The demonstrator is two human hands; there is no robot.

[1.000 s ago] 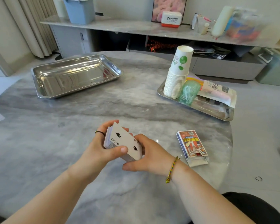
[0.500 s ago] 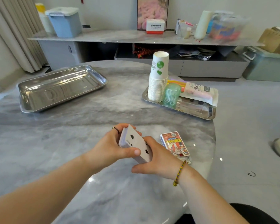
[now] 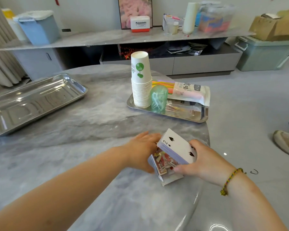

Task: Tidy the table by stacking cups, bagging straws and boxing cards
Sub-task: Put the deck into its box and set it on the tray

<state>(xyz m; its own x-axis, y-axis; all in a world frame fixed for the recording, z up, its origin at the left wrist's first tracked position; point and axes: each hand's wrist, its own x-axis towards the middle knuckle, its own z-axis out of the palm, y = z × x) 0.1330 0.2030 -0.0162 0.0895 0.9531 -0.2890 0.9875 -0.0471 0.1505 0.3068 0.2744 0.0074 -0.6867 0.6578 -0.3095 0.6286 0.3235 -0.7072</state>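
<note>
- Deck of cards point(image 3: 177, 145): clamped in the right hand point(image 3: 207, 162), thumb at the near corner, fingers wrapped over the right edge. Two of spades faces up; the stack is tilted, its far-left corner highest.
- Card box point(image 3: 163, 164): directly under the held deck and partly covered by it, lying on the table point(image 3: 73, 130). Red printed face up, a pale flap showing at its near end.
- Left hand point(image 3: 140, 149): just left of the grip, on the box. Thumb against the box's near-left edge, fingers reaching over toward its far end. Fingertips are hidden behind the deck, so I cannot tell if the hand has closed on the box.
- Beaded bracelet point(image 3: 230, 180) on the right wrist.
- Beyond the grip: a steel tray point(image 3: 190, 116) carrying a tall cup stack point(image 3: 141, 80), a green see-through container point(image 3: 158, 99) touching the stack, and a straw bag point(image 3: 188, 92) with coloured straws poking out of its left end.
- Far left of the grip, well apart: a second steel tray point(image 3: 32, 100), bare metal showing.
</note>
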